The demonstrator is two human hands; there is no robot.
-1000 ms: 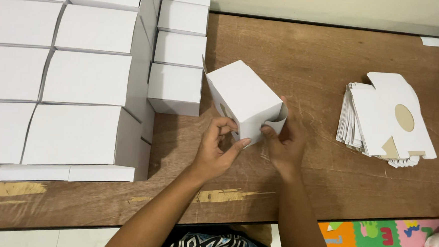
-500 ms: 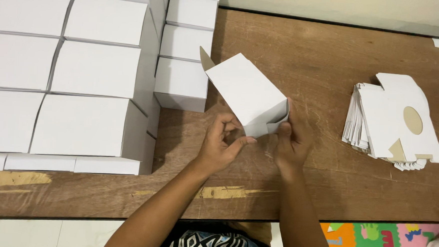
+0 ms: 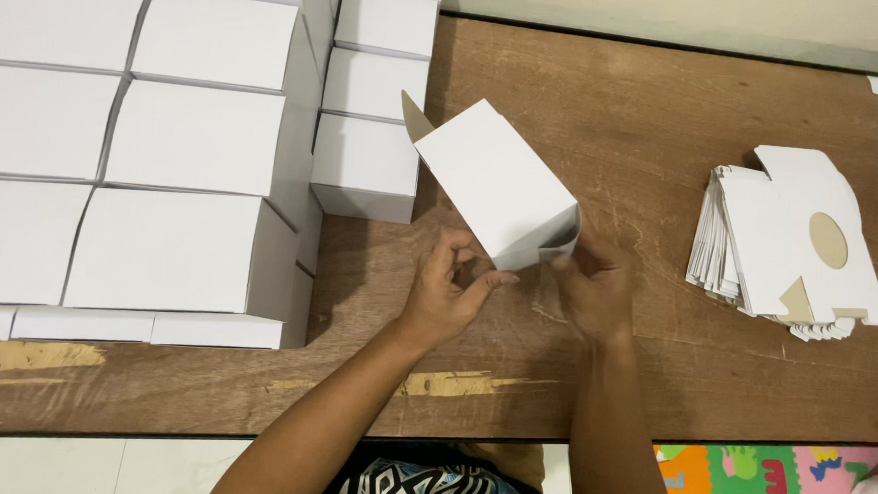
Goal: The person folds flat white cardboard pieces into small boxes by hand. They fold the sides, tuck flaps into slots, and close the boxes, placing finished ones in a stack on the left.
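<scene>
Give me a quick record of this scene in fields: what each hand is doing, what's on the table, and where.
left hand: grips near end of the white box
right hand: fingers on that end's flap
box state: tilted, far flap open
left of box: rows of finished boxes
right of box: stack of flat blanks
surface: worn wooden table
</scene>
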